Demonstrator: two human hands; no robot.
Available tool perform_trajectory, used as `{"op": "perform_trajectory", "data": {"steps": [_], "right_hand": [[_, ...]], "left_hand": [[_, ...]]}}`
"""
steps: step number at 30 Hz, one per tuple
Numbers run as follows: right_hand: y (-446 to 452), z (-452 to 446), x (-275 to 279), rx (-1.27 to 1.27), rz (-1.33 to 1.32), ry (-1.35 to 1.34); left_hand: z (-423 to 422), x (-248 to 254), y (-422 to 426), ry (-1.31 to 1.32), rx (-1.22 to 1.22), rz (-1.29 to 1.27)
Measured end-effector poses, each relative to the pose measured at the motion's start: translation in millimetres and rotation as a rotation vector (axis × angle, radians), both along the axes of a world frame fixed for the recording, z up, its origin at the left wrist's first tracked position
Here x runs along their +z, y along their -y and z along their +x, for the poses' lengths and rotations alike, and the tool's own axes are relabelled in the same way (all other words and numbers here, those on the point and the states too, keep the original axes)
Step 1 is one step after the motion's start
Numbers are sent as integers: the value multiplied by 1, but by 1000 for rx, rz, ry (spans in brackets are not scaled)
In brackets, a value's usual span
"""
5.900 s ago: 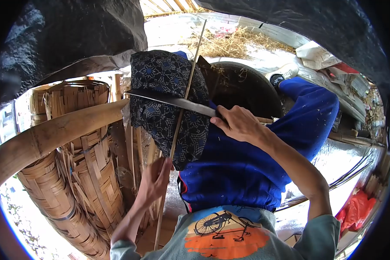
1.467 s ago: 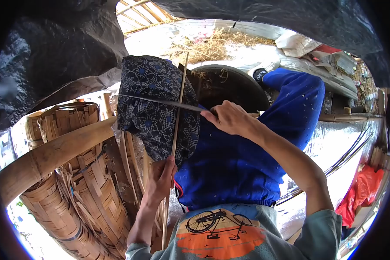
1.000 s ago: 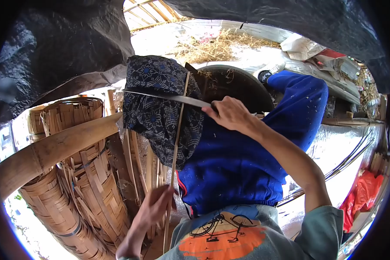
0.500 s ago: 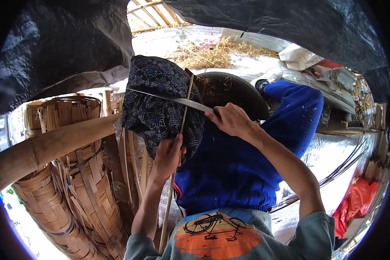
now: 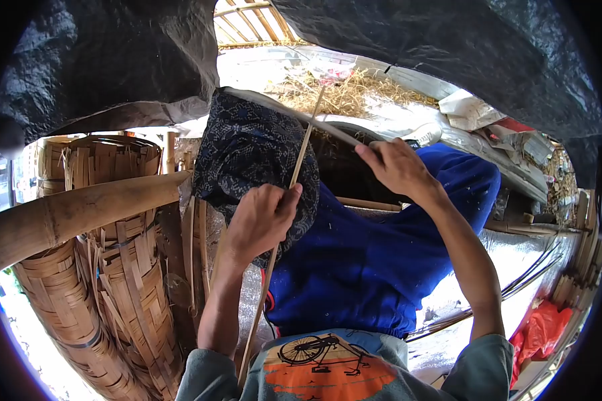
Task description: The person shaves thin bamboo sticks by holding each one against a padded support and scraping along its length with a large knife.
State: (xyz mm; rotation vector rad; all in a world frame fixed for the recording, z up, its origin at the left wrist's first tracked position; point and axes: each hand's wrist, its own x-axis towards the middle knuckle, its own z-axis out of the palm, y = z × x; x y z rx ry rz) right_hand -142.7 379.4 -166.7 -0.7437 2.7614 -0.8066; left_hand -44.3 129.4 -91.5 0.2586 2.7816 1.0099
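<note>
My left hand (image 5: 264, 224) is closed around a thin bamboo strip (image 5: 304, 152), which slants up past my thumb and runs down along my forearm. In my right hand (image 5: 406, 172) is a knife, its handle hidden by the fingers. The long blade (image 5: 341, 132) crosses the strip near its upper end and is blurred towards the tip. Behind the strip, a dark patterned cloth (image 5: 251, 144) is draped over my leg. Whether the blade cuts into the strip I cannot tell.
Tall woven bamboo baskets (image 5: 124, 274) stand on the left, with a thick bamboo pole (image 5: 93, 204) in front. Black plastic sheeting (image 5: 448, 40) hangs overhead. Shavings (image 5: 334, 93) lie on the ground ahead. A red plastic bag (image 5: 542, 331) is at the right.
The knife and my right hand have moved up and to the right, towards the strip's upper end. My left hand has moved slightly up, and the strip extends farther up.
</note>
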Motion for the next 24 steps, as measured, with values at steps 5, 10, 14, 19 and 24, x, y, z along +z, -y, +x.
{"op": "perform_trajectory", "data": {"steps": [5,10,14,19,24], "right_hand": [[-44,-7,-15,179,106,-236],[-66,-15,-38,227,125,-584],[-68,-18,-40,236,191,-509],[-57,-14,-55,205,191,-544],[-30,-19,-19,56,46,-196]], "left_hand": [[-46,36,-16,440,346,182],[-103,-10,-11,481,363,408],[-154,-48,-2,450,494,453],[-172,-68,-3,404,522,356],[-105,-54,-18,327,406,288]]}}
